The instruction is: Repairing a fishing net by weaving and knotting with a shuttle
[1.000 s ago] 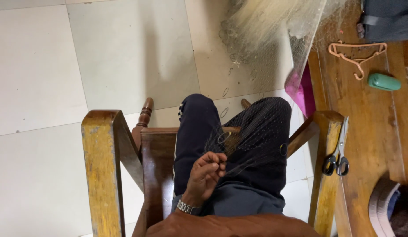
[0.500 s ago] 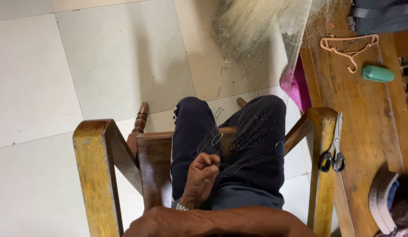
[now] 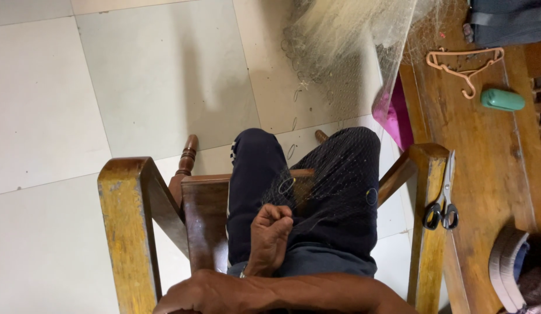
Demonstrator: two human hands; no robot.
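I sit in a wooden chair (image 3: 128,221) with a fine fishing net (image 3: 334,186) draped over my dark trousers (image 3: 256,174). My left hand (image 3: 270,235), a watch at its wrist, rests on my lap with its fingers curled and pinching the net's mesh. Small metal rings (image 3: 286,185) hang in the net near its fingertips. My right forearm crosses the bottom of the view. My right hand (image 3: 186,295) lies at the lower left by the chair seat, cut off by the frame edge. What it holds is hidden.
The net runs up into a pale heap (image 3: 340,35) on the tiled floor (image 3: 136,75). On the wooden table (image 3: 486,174) at the right lie scissors (image 3: 442,200), a green case (image 3: 502,100), a pink hanger (image 3: 465,61) and a dark bag (image 3: 506,20). A pink object (image 3: 395,110) leans by the table.
My left hand stays curled on the net on my lap. My right forearm has come further into view along the bottom edge. The view has shifted slightly.
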